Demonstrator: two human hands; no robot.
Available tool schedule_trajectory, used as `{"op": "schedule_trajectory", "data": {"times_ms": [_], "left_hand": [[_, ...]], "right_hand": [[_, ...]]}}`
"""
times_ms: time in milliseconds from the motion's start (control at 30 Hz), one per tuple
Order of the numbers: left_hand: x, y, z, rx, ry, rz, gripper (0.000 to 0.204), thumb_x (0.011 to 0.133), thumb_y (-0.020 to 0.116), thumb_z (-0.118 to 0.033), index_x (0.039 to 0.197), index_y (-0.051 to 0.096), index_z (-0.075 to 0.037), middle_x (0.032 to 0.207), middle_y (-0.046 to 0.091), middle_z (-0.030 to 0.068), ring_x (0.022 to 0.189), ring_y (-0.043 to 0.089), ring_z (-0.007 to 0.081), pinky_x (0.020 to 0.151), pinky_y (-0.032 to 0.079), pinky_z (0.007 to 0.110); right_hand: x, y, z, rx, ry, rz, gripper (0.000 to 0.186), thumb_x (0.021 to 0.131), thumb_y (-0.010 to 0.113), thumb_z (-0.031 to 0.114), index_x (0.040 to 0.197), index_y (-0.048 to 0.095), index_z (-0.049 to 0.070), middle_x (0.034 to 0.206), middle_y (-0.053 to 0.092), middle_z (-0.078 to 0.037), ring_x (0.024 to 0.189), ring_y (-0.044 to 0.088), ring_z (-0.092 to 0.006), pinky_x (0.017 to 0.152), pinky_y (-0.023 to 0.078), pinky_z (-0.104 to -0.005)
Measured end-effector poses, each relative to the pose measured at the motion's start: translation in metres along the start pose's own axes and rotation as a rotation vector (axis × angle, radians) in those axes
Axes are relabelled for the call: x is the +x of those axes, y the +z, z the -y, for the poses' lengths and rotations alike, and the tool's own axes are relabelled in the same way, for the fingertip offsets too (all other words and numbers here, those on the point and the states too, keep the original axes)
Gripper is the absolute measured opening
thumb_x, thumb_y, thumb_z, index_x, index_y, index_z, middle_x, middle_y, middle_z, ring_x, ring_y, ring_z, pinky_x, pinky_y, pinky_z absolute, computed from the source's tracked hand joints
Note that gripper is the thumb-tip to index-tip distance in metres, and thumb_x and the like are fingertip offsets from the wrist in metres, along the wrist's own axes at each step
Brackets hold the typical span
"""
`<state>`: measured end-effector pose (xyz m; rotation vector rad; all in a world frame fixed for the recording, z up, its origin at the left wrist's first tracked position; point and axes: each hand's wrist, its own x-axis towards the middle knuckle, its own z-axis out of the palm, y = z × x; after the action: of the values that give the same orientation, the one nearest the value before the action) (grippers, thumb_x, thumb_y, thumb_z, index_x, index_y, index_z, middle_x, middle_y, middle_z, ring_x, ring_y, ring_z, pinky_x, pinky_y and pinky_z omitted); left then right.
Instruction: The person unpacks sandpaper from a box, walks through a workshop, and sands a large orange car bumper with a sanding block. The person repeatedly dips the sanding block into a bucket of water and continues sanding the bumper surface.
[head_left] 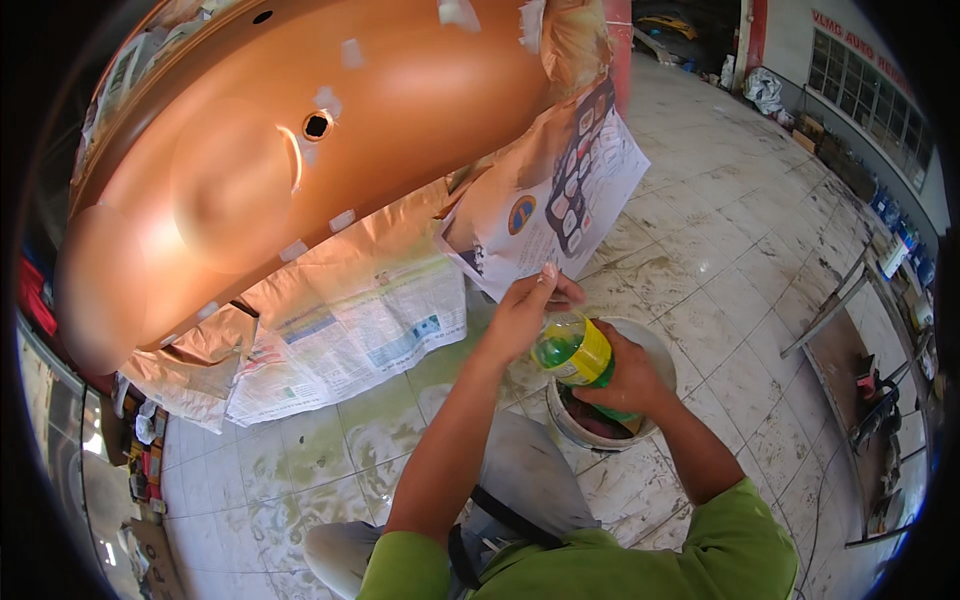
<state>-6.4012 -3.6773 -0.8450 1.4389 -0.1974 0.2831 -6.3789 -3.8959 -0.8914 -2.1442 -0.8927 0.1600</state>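
Observation:
My right hand (632,372) is wrapped round a plastic bottle (585,358) with a yellow label and green contents or tint, held tilted over a pale bucket (662,352). Just left of the bottle's clear end is my left hand (525,312). Its fingers are pinched together, and what they hold, if anything, is too small to make out. Beyond my hands stands a copper-orange car body panel (400,90) with grey patches and a round hole. Newspaper (350,340) and a white printed sheet (590,200) hang from its lower edge.
The tiled floor (720,250) is smeared and wet-looking. At the right stands a low table or rack (850,385) with tools and scraps. Bottles and boxes line the right wall. Boxes and clutter (145,460) lie along the left side.

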Motion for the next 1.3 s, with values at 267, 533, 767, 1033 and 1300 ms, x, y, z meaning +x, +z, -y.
{"op": "schedule_trajectory", "data": {"times_ms": [267,533,767,1033,1300], "left_hand": [[0.004,0.069,0.175,-1.035,-0.559,-0.094,0.065,0.109,0.034,-0.057,0.086,0.063,-0.004,0.084,0.065,0.0124,0.083,0.066,0.0325,0.096,0.054,0.051],[-0.015,0.125,0.205,-0.875,-0.744,-0.062,0.066,0.109,0.035,-0.058,0.086,0.062,-0.003,0.083,0.064,0.0122,0.081,0.064,0.0315,0.095,0.055,0.051],[-0.011,0.146,0.203,-1.057,-0.760,-0.119,0.057,0.111,0.037,-0.048,0.092,0.063,-0.001,0.091,0.068,0.0136,0.088,0.067,0.0322,0.103,0.054,0.054],[0.040,0.159,0.155,-1.469,-0.723,-0.476,0.042,0.111,0.036,-0.029,0.108,0.062,0.003,0.106,0.071,0.0161,0.104,0.070,0.0349,0.108,0.052,0.057],[0.240,-0.007,-0.188,1.655,0.953,-0.259,0.054,0.108,0.041,-0.048,0.132,0.062,-0.004,0.134,0.064,0.0130,0.124,0.058,0.0300,0.111,0.041,0.044]], "right_hand": [[-0.078,-0.060,-0.045,-0.321,0.454,0.304,0.111,0.060,0.090,0.048,0.151,0.042,0.007,0.126,0.067,-0.027,0.120,0.064,-0.0426,0.099,0.052,-0.0481],[-0.123,-0.069,-0.070,-0.240,0.618,0.407,0.100,0.060,0.089,0.049,0.143,0.049,0.008,0.123,0.069,-0.024,0.116,0.065,-0.0418,0.096,0.053,-0.0492],[-0.161,-0.050,-0.104,-0.163,0.557,0.191,0.104,0.061,0.091,0.046,0.147,0.043,0.012,0.125,0.069,-0.024,0.113,0.067,-0.0425,0.095,0.054,-0.0493],[-0.233,0.022,-0.177,0.293,0.529,-0.381,0.107,0.057,0.100,0.025,0.146,0.042,0.008,0.134,0.065,-0.013,0.124,0.064,-0.0281,0.106,0.051,-0.0411],[-0.284,0.074,-0.220,0.371,0.665,-0.529,0.113,0.054,0.098,0.019,0.148,0.037,0.008,0.127,0.067,-0.014,0.118,0.066,-0.0311,0.102,0.053,-0.0410]]}}
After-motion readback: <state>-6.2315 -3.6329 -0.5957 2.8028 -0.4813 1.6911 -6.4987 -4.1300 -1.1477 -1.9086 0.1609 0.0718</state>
